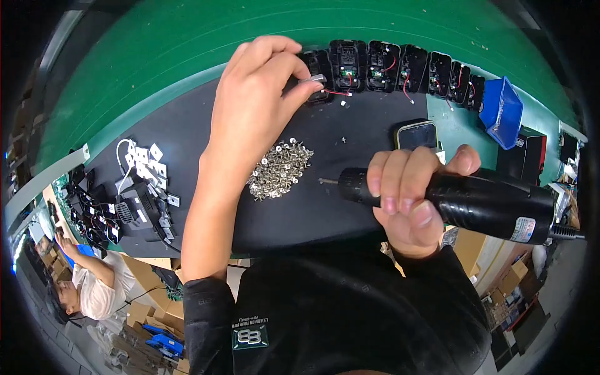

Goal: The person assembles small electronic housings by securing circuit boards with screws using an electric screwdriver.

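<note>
I've got left hand (256, 84) half-curled, thumb and finger pinching one small silvery piece (317, 78) at leftmost black housing (320, 61). Right hand (406, 197) wrapped firmly around one black electric screwdriver (484, 200), bit (328, 181) pointing left, near one heap of screws (281, 172). I count seven housings, curved row, red wires (335, 93) showing. One phone (417, 135) just beyond right hand. One blue bin (510, 103) at row's right end; contents I can't quite make out.

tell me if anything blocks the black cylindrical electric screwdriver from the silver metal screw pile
Nothing visible does: between the screwdriver in the right hand and the screw pile, only the flat black mat shows.
</note>
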Motion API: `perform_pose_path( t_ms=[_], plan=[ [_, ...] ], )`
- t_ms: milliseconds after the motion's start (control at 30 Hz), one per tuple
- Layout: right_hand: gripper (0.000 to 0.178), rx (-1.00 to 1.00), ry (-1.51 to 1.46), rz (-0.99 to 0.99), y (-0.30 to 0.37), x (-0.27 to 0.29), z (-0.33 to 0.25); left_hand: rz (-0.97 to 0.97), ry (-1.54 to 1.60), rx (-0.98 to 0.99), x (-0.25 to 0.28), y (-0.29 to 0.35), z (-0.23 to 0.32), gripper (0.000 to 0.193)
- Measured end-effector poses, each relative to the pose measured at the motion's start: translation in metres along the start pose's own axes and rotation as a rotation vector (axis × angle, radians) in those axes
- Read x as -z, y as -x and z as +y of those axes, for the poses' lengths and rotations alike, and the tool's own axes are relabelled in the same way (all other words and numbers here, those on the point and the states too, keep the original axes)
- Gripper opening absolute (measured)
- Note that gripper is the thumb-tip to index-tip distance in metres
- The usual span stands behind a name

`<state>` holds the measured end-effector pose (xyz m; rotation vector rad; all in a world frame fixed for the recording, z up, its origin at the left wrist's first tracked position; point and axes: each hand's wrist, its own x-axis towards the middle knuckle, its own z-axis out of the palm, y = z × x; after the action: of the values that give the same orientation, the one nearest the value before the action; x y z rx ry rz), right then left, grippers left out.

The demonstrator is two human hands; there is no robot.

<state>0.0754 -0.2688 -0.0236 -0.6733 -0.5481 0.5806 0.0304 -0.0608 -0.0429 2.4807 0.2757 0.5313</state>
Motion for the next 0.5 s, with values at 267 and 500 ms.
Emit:
perform_pose_path(
  t_ms=[267,500],
  plan=[
    [0.047,-0.076,0.108,-0.026,-0.001,-0.012,0.001,-0.109,0.025,0.169,-0.005,-0.013,-0.004,0.024],
    [0.057,-0.054,-0.015,-0.103,0.005,-0.004,0.007,-0.005,-0.009,0.287,0.072,0.06,0.003,0.028]
  ],
)
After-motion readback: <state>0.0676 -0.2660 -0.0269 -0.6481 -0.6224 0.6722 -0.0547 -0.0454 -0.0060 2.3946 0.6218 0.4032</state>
